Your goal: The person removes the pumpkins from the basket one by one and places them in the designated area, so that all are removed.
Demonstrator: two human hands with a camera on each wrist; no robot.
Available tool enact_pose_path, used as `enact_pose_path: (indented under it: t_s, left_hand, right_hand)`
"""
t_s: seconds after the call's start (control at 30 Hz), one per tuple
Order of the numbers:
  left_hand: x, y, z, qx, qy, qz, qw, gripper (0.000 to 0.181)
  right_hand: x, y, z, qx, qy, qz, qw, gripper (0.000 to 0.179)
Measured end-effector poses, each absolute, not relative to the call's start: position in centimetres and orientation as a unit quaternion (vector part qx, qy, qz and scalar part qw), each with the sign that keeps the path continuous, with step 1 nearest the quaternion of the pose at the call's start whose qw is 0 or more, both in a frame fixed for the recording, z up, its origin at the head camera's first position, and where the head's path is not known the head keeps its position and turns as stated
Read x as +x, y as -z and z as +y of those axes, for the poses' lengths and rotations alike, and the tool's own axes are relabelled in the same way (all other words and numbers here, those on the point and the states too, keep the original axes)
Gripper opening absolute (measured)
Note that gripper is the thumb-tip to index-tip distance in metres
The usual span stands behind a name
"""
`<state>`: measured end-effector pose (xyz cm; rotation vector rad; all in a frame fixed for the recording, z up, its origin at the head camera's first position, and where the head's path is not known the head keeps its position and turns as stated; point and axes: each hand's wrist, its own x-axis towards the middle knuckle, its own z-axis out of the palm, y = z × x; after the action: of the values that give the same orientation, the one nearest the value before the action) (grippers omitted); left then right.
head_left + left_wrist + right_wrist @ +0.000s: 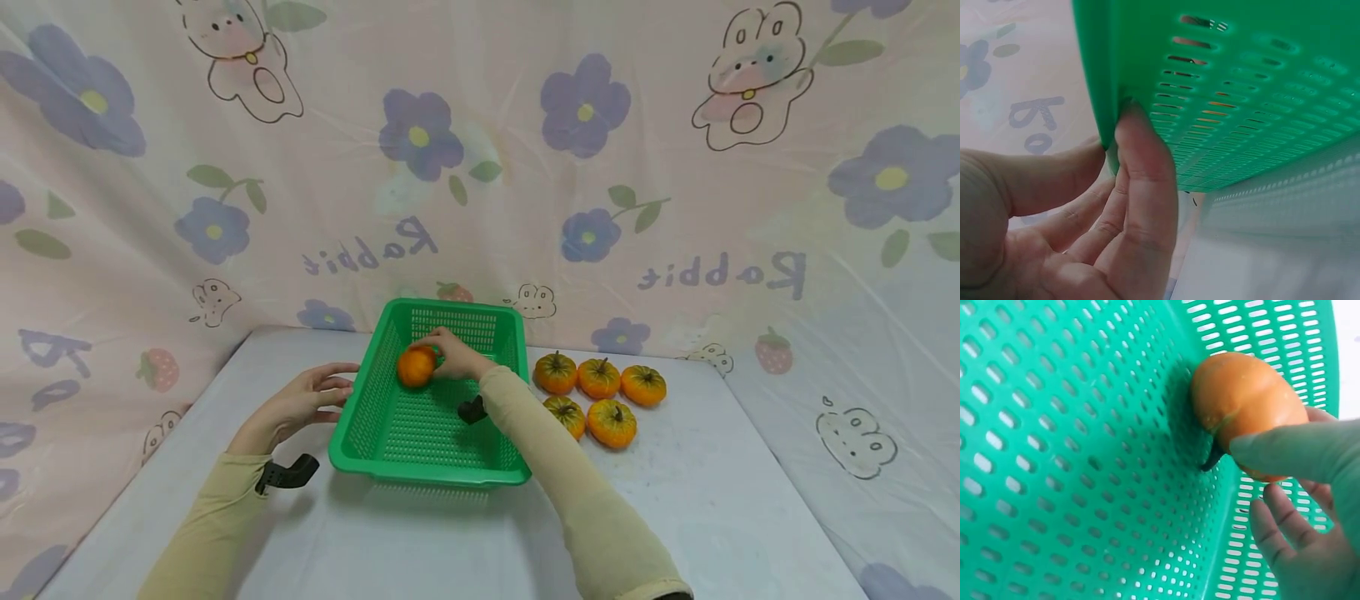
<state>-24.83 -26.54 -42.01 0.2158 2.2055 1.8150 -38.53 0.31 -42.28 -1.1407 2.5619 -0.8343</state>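
Note:
A green plastic basket [429, 477] with slotted walls stands on the table. My left hand [303, 404] is at its left side; in the left wrist view the thumb and a finger [1144, 181] pinch the rim from both sides. My right hand [457, 357] reaches into the basket and holds a small orange pumpkin [416, 367] near the left wall. In the right wrist view, the thumb presses on the pumpkin [1241, 394], its dark stem points down toward the slotted surface, and other fingers show beyond it.
Several small orange pumpkins [598, 378] with green-streaked tops lie in two rows on the white table [697, 483], right of the basket. My right forearm passes over the basket's right rim, partly hiding one pumpkin [566, 414]. A patterned curtain [495, 208] hangs behind the table.

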Motion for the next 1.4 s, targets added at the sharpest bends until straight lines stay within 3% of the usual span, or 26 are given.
enact_pose_path:
  t_s: [0.73,1.17,1.4]
  left_hand:
    - [-24.5,41.4,-26.5,0.076,-0.627,0.764,0.135,0.057]
    - [-24.6,41.7,-26.4,0.068,-0.629,0.762,0.138,0.057]
    - [-24.7,41.8,-26.4,0.073,-0.63,0.76,0.142,0.059]
  right_hand:
    - [-38.5,43.0,-0.7,-0.351,0.239,0.904,0.044,0.051]
    - [-38.2,42.5,-0.4,-0.337,0.308,0.885,0.088,0.053]
    - [-38.1,42.4,-0.1,-0.327,0.317,0.885,0.09,0.039]
